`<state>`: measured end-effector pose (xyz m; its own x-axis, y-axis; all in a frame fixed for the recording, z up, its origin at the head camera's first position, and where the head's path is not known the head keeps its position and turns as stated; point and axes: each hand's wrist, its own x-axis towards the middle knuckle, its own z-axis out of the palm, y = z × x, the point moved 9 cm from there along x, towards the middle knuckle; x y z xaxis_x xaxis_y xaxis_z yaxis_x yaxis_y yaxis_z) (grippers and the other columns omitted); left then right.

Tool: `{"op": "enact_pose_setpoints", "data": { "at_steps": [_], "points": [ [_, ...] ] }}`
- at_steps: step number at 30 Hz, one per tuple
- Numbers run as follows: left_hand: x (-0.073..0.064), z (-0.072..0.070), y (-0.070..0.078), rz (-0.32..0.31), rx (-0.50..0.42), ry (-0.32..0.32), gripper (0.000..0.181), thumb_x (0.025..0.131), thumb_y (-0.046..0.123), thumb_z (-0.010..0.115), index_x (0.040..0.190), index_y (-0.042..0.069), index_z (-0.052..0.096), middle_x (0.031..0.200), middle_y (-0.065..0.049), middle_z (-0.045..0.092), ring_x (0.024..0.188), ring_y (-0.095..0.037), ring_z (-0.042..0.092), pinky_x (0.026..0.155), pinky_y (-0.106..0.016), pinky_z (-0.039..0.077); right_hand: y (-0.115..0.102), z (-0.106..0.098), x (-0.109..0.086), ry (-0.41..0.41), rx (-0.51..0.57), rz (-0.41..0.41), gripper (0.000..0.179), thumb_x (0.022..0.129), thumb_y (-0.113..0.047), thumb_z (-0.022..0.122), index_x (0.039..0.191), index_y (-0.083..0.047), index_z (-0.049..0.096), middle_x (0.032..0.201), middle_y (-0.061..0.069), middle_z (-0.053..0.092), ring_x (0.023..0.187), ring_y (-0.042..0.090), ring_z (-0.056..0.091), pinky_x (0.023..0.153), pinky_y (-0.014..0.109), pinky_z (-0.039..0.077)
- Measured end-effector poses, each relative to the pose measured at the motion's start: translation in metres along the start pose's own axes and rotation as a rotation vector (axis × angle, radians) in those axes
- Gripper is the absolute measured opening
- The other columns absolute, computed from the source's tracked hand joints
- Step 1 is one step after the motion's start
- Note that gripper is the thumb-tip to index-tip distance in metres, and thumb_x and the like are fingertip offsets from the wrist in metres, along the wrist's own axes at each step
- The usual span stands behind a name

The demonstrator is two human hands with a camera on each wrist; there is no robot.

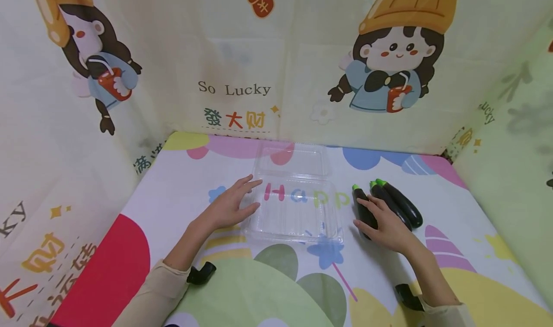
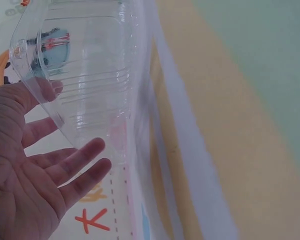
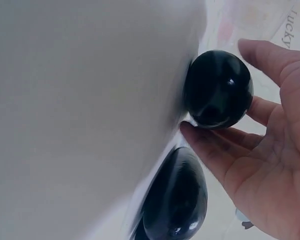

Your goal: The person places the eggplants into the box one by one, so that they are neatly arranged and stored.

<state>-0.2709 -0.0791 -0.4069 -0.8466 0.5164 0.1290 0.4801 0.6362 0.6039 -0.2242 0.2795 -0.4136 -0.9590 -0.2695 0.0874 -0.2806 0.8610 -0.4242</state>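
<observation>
A clear plastic clamshell box lies on the table with its lid folded back. My left hand is at the box's left side, its fingers spread and loosely extended by the rim; in the left wrist view they overlap the clear wall. On the right are three dark eggplants with green stem ends. My right hand straddles the nearest eggplant. In the right wrist view its fingers reach along the underside of that eggplant, while the thumb stands off the other side.
Two more eggplants lie side by side just right of my right hand. A printed cloth covers the table. Cartoon-printed curtains rise behind the table and on both sides.
</observation>
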Motion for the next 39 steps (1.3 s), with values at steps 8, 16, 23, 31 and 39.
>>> {"op": "enact_pose_setpoints", "data": {
  "at_steps": [8, 16, 23, 31, 39],
  "points": [
    [-0.001, -0.001, -0.005, -0.011, 0.008, -0.021, 0.059, 0.1, 0.03, 0.065, 0.151, 0.006, 0.05, 0.164, -0.021, 0.03, 0.139, -0.04, 0.048, 0.103, -0.057, 0.049, -0.003, 0.002, 0.002, 0.002, 0.0, -0.039, 0.061, 0.095, -0.021, 0.073, 0.148, -0.001, 0.05, 0.15, 0.033, 0.04, 0.129, 0.053, 0.05, 0.098, 0.066, 0.047],
    [0.0, 0.0, -0.004, -0.016, -0.056, -0.026, 0.06, 0.099, 0.027, 0.067, 0.151, 0.003, 0.05, 0.165, -0.021, 0.029, 0.115, -0.029, 0.067, 0.092, -0.048, 0.057, -0.001, 0.001, 0.0, 0.003, 0.014, -0.018, 0.059, 0.095, -0.018, 0.074, 0.147, -0.001, 0.051, 0.149, 0.033, 0.041, 0.131, 0.053, 0.048, 0.1, 0.067, 0.045],
    [0.0, 0.004, -0.006, -0.012, -0.061, -0.018, 0.06, 0.1, 0.025, 0.065, 0.151, 0.0, 0.047, 0.163, -0.026, 0.029, 0.11, -0.029, 0.068, 0.085, -0.041, 0.058, -0.002, -0.003, -0.002, 0.025, 0.015, 0.006, 0.058, 0.096, -0.019, 0.072, 0.148, -0.004, 0.051, 0.15, 0.032, 0.041, 0.129, 0.055, 0.049, 0.098, 0.07, 0.044],
    [0.002, 0.007, -0.002, 0.001, -0.092, -0.02, 0.06, 0.1, 0.021, 0.065, 0.151, -0.003, 0.046, 0.162, -0.029, 0.028, 0.109, -0.029, 0.068, 0.084, -0.037, 0.059, -0.003, -0.005, -0.003, 0.054, 0.022, -0.002, 0.058, 0.096, -0.019, 0.072, 0.148, -0.004, 0.05, 0.151, 0.032, 0.04, 0.129, 0.055, 0.049, 0.098, 0.07, 0.044],
    [0.001, 0.005, 0.001, -0.005, -0.1, -0.018, 0.06, 0.1, 0.02, 0.064, 0.151, -0.003, 0.045, 0.162, -0.029, 0.029, 0.107, -0.027, 0.068, 0.084, -0.036, 0.059, -0.011, -0.011, -0.001, 0.091, 0.033, -0.053, 0.057, 0.096, -0.015, 0.07, 0.148, -0.004, 0.05, 0.151, 0.031, 0.04, 0.129, 0.054, 0.05, 0.098, 0.069, 0.044]
  ]
}}
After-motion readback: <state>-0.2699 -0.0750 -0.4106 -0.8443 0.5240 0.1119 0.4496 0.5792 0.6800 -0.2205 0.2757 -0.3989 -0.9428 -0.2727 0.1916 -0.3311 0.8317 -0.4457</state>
